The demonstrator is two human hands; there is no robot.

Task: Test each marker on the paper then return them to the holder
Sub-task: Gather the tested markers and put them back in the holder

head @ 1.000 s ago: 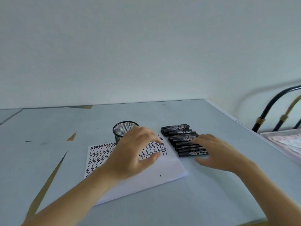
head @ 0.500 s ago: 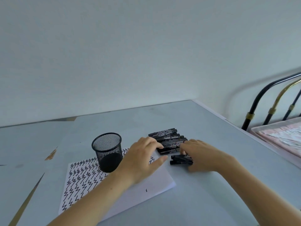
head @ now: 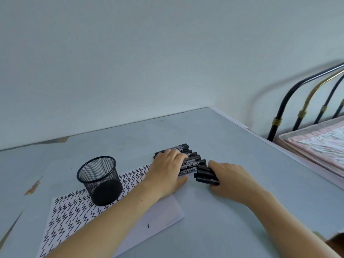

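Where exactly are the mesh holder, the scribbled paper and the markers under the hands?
Holder (head: 87,170): head view, on its front rim.
Paper (head: 70,213): head view, on the zigzag-covered part.
Markers (head: 193,162): head view, on a barrel between the two hands.

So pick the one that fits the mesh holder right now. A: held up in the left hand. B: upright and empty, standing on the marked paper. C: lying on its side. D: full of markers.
B: the mesh holder stands upright on the paper with nothing in it; the markers lie on the table under both hands.
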